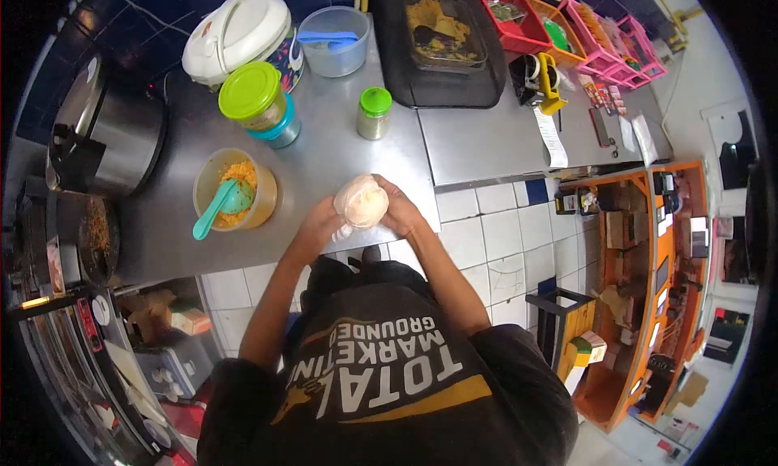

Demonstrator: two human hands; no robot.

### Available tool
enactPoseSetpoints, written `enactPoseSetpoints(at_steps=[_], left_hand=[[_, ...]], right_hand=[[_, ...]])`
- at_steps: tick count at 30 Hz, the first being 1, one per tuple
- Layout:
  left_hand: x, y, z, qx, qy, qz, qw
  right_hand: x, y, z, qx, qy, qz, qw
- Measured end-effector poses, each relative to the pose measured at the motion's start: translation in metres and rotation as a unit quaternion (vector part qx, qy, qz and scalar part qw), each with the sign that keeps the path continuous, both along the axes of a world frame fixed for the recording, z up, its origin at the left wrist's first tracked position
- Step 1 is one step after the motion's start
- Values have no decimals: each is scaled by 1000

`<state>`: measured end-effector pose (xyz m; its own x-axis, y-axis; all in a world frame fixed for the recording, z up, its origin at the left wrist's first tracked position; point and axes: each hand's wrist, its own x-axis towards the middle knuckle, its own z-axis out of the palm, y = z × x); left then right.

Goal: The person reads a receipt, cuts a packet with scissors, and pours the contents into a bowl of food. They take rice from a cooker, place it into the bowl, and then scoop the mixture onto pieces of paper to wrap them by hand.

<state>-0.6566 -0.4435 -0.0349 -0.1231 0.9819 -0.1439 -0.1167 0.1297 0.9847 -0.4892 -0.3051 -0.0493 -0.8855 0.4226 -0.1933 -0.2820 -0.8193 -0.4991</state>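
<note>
A pale, round, bun-like piece of food (362, 204) is held up between my two hands, over the front edge of the steel counter. A whitish wrap seems to hang at its lower left. My left hand (323, 220) grips its left side and my right hand (395, 207) curls round the right side. Some of the fingertips are hidden behind it. To the left stands a clear tub (266, 200) of orange crumbly food, with a turquoise scoop (220, 200) resting in it. Beyond my hands is a small green-lidded jar (374, 114).
Stacked tubs with a lime lid (250, 93) and a white-lidded container (239, 36) stand behind. At the back are a clear tub (334, 57) with blue utensils and a glass dish (446, 54) on a black tray (397, 77). A large metal pot (126, 134) is far left.
</note>
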Motion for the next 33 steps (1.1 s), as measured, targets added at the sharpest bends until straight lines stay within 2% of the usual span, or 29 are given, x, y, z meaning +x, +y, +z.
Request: enactPoseSetpoints(at_steps=[1, 2, 4, 5, 7, 8, 9, 10, 11, 12, 13, 14, 15, 17, 19, 20, 22, 23, 24, 25, 26, 28, 29, 31, 32, 33], left_hand=[[7, -1, 5, 9, -48, 27, 998], [13, 0, 11, 12, -46, 22, 999], [23, 0, 21, 8, -108, 114, 988], [25, -2, 24, 10, -107, 108, 988], [26, -4, 29, 1, -51, 140, 989], [24, -8, 23, 7, 12, 147, 989], [24, -10, 17, 16, 72, 147, 986], [29, -6, 44, 41, 114, 125, 985], [26, -12, 7, 22, 103, 149, 983], [19, -15, 11, -2, 184, 92, 978], [32, -11, 28, -14, 121, 136, 983], [26, -16, -7, 12, 166, 181, 969], [21, -12, 14, 44, 148, 94, 984], [27, -9, 49, 13, 199, 63, 978], [4, -9, 40, 137, 395, -27, 908], [-1, -3, 52, 149, 393, -33, 907], [-13, 4, 73, 201, 540, -133, 807], [-16, 13, 68, 258, 509, -132, 810], [-20, 20, 65, 265, 506, -136, 809], [-21, 26, 73, 322, 521, -159, 774], [-21, 33, 77, 379, 533, -181, 735], [-25, 41, 71, 367, 555, -222, 713], [-26, 41, 67, 346, 578, -259, 692], [-20, 41, 55, 195, 619, -267, 712], [-9, 41, 60, 131, 606, -241, 747], [-4, 41, 61, 56, 590, -202, 780]], right_hand=[[-5, -9, 3, 50, -81, -41, 995], [-8, -15, 4, 97, -162, -82, 979], [-5, -21, 8, 96, -181, -103, 973], [1, -23, 21, 80, -180, -100, 975], [6, -16, 17, 38, -135, -85, 987], [6, -16, 20, 43, -136, -102, 985], [4, -21, 24, 40, -197, -100, 975], [3, -22, 29, 35, -258, -108, 960], [5, -20, 39, 145, -285, -79, 944], [0, -22, 45, 247, -318, -51, 914], [-17, -19, -34, 636, -328, -152, 681], [-14, -25, 30, 290, -408, -67, 863], [0, -23, 79, 248, -398, -40, 882], [10, -28, 71, 209, -286, -73, 932], [10, -31, 59, 86, -191, -32, 977], [16, -31, 65, 92, -193, -44, 976], [29, -36, 73, 41, -94, 29, 994], [30, -37, 65, 45, -95, 21, 994], [31, -37, 53, 33, -82, 76, 993], [33, -35, 52, 19, -67, 133, 989], [36, -32, 50, 21, -68, 126, 990], [37, -30, 49, 17, 51, 248, 967], [34, -28, 44, 16, 53, 251, 966], [21, -17, 11, 154, -79, 155, 973], [19, -3, -12, 419, -219, 79, 878], [14, 10, -38, 458, -210, 63, 862]])
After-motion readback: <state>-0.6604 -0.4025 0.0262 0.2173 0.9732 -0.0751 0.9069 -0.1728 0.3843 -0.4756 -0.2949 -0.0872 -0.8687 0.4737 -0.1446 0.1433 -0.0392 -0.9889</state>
